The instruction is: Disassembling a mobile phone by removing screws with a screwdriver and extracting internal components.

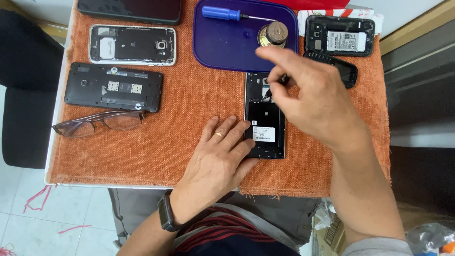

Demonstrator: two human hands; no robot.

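A black phone (264,121) with its back cover off lies upright in the middle of the orange cloth (189,104). My left hand (220,154) rests flat on the cloth, fingers pressing the phone's left edge. A ring sits on one finger and a dark watch on the wrist. My right hand (315,97) hovers over the phone's upper part and pinches a thin dark tool (275,86) whose tip touches the phone near the top. The hand hides most of the tool.
A blue lid (222,45) holds a blue-handled screwdriver (227,13) and a round speaker magnet (274,34). Three opened phones (132,45) (113,86) (339,35), another dark phone (348,71) and glasses (99,122) lie around. The table edge runs along the left and front.
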